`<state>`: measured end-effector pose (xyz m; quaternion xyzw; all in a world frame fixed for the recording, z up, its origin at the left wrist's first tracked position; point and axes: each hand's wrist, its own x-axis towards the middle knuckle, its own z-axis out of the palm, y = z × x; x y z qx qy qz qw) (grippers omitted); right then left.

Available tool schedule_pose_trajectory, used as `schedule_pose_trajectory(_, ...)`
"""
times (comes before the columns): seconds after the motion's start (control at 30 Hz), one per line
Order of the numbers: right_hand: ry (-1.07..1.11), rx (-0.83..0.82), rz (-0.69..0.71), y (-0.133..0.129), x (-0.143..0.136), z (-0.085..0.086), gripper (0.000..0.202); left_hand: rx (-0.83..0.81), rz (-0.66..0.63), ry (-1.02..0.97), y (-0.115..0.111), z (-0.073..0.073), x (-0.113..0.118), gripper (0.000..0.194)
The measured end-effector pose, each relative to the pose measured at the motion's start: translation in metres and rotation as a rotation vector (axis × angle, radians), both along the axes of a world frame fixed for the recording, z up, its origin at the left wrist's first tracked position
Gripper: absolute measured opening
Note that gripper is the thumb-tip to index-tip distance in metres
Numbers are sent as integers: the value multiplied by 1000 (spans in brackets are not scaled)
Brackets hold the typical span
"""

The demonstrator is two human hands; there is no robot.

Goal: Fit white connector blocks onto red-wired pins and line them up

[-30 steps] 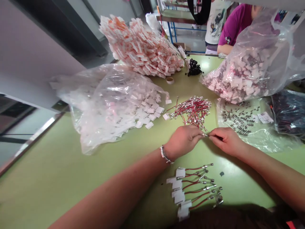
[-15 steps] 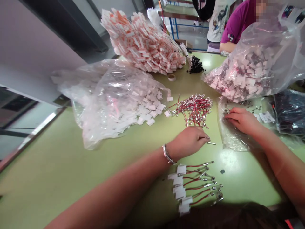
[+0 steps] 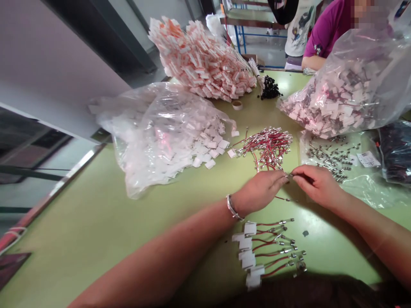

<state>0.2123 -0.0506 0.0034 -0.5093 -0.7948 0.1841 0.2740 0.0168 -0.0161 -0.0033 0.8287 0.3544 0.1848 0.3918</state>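
My left hand [image 3: 260, 190], with a bracelet at the wrist, is closed in a pinch on a short red wire [image 3: 280, 198], whose metal-tipped end sticks out below the fingers. The fingertips of my right hand [image 3: 316, 184] almost meet those of the left and pinch a small metal-ended piece, like a glass fuse [image 3: 290, 175], mostly hidden. Just beyond the left hand lies a pile of red wires [image 3: 266, 143] with metal terminals. Nearer me is a row of white connectors [image 3: 248, 259] on red wires with fuse-like ends.
Loose fuses [image 3: 332, 158] lie on a clear plastic bag at right. Bags of white connectors stand at left [image 3: 167, 137] and right [image 3: 340, 98]. Behind are a bundle of orange-and-white pieces [image 3: 205, 64], a tape roll [image 3: 237, 105] and black-tipped wires [image 3: 270, 87]. A person in purple sits across.
My right hand has moved left from the loose fuses to my left hand's fingertips with a small piece. The loose fuses are now uncovered. My view has shifted slightly.
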Motion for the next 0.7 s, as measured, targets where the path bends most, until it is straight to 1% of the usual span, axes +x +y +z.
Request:
schedule_pose_trajectory(0.1, 46, -16, 24, -3, -5, -7, 18, 36, -12, 28, 0, -3, -2, 31)
schedule_pose_trajectory(0.2, 34, -80, 87, -4, -1, -7, 20, 130, -73, 84, -1, -9, -3, 29)
schedule_pose_trajectory(0.27, 19, -203, 120, -5, 2, -4, 19, 208, -153, 138, -4, -13, -3, 23)
schedule_pose_trajectory(0.33, 31, -347, 115, -7, 3, -1, 19, 264, -235, 191, -8, -14, -2, 17)
schedule_pose_trajectory(0.4, 72, -458, 90, -8, 2, 1, 19, 295, -277, 256, -12, -12, -1, 16)
schedule_pose_trajectory(0.43, 86, -485, 85, -8, 1, 2, 19, 309, -281, 293, -13, -10, -1, 16)
schedule_pose_trajectory(0.5, 70, -486, 105, -8, 1, 4, 17, 338, -294, 324, -11, -4, -3, 20)
schedule_pose_trajectory(0.53, 37, -472, 133, -7, 1, 5, 17, 348, -306, 304, -8, -2, -4, 22)
schedule_pose_trajectory(0.57, -4, -455, 168, -7, 1, 7, 16, 359, -295, 261, -4, 1, -6, 26)
schedule_pose_trajectory(0.6, -43, -440, 205, -7, 1, 9, 16, 373, -254, 206, 2, 2, -7, 29)
schedule_pose_trajectory(0.7, -147, -459, 336, -6, 3, 16, 23, 454, -34, 88, 20, 1, -7, 28)
